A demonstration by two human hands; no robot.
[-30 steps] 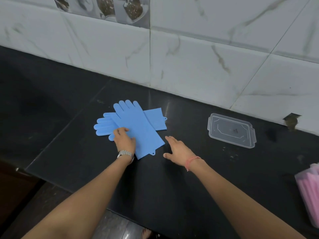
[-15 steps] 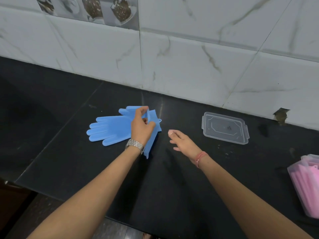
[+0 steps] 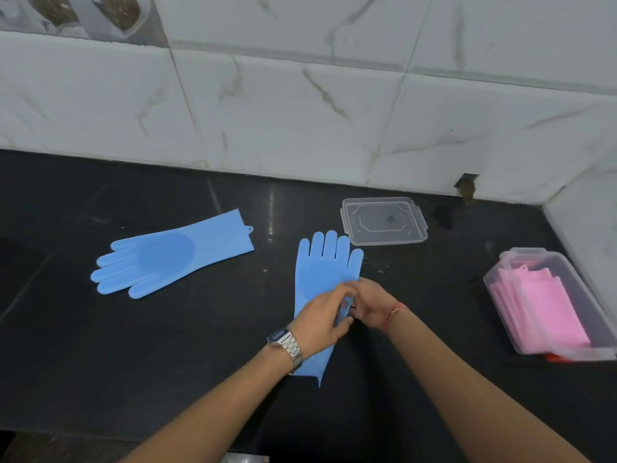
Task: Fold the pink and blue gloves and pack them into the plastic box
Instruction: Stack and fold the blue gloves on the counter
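Both hands meet over the middle of a blue glove (image 3: pixel 325 265): the left hand (image 3: pixel 322 320) and right hand (image 3: pixel 374 304) pinch its right edge. It lies on the black counter (image 3: pixel 167 345), fingers toward the wall. A second blue glove (image 3: pixel 170 255) lies flat, well to the left. The plastic box (image 3: pixel 567 272) at right holds folded pink gloves (image 3: pixel 541 305); its lid (image 3: pixel 384 220) lies near the wall.

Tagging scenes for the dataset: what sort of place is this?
Likely a home kitchen: a black stone countertop against a marble-look tiled wall, with decorative food-picture tiles along the top.
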